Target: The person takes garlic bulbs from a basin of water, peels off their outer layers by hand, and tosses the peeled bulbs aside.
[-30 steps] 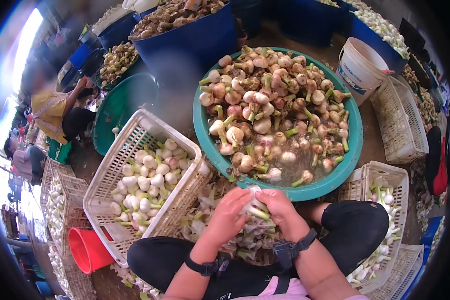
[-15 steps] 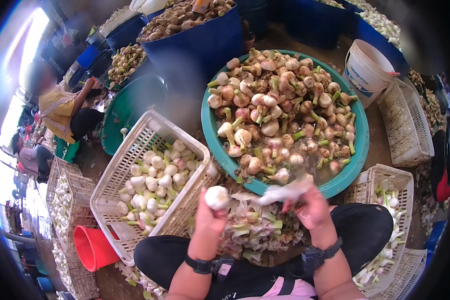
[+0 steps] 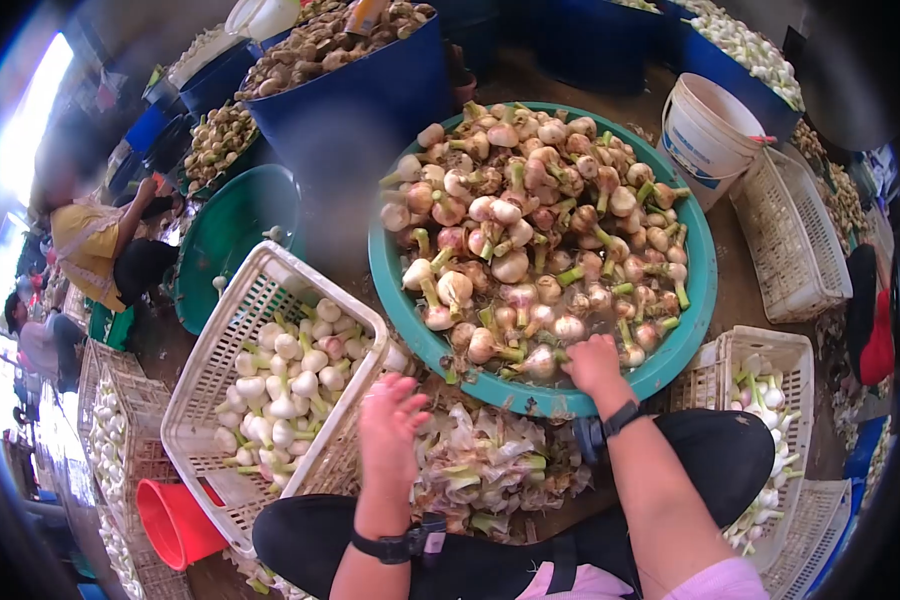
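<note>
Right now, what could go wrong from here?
The garlic bulbs are piled high in the teal tub, so pulling one with the right hand might roll others out. A dropped bulb could land among the peelings nearby. The left hand, open near the white crate, might bump its edge.

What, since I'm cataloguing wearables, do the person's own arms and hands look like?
The left hand and right hand are ungloved. The left wrist strap is black, with a boxy dark module bearing a pale label; the right wrist strap is dark, with a bluish unit. The right sleeve is pink.
</note>
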`<action>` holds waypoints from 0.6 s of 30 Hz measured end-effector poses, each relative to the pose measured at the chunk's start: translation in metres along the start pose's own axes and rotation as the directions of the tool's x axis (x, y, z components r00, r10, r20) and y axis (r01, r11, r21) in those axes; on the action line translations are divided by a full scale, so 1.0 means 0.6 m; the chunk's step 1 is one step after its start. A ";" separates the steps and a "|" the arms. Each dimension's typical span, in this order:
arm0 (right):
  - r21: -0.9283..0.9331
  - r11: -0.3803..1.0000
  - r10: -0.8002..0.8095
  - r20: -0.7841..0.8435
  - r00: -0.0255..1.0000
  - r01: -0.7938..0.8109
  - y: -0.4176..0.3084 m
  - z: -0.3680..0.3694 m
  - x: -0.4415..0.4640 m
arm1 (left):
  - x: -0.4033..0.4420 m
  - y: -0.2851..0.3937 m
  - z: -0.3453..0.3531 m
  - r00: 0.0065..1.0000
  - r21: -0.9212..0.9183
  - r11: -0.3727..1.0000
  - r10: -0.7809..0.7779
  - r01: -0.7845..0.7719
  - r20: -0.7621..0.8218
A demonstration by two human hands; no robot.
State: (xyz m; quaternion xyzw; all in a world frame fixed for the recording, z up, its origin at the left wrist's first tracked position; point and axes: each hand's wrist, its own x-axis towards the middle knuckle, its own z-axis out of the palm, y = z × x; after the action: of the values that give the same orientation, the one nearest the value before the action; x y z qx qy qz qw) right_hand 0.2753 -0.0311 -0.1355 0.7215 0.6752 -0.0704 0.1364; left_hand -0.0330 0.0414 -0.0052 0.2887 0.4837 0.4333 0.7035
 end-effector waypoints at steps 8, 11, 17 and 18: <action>0.979 -0.180 0.337 -0.030 0.941 0.095 -0.225 -0.209 -0.065 | -0.043 -0.073 0.070 0.946 0.175 0.967 0.126 -0.184 0.300; 0.840 0.478 0.094 -0.339 0.936 0.256 -0.233 -0.244 -0.093 | -0.017 -0.058 0.039 0.964 0.363 0.895 0.223 -0.260 0.142; 0.625 0.740 -0.058 -0.311 0.949 0.250 -0.261 -0.226 -0.115 | -0.025 -0.050 0.033 0.991 0.237 0.971 -0.058 0.028 0.122; 0.674 0.710 0.003 -0.290 0.957 0.202 -0.263 -0.216 -0.109 | -0.026 -0.045 0.031 0.983 0.225 0.965 -0.157 0.133 0.092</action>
State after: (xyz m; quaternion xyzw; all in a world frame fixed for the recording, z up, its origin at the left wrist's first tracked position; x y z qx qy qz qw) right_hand 0.1025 -0.0476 -0.0096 0.6840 0.6490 -0.2282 -0.2426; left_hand -0.0092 0.0156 -0.0143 0.3512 0.5091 0.3084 0.7227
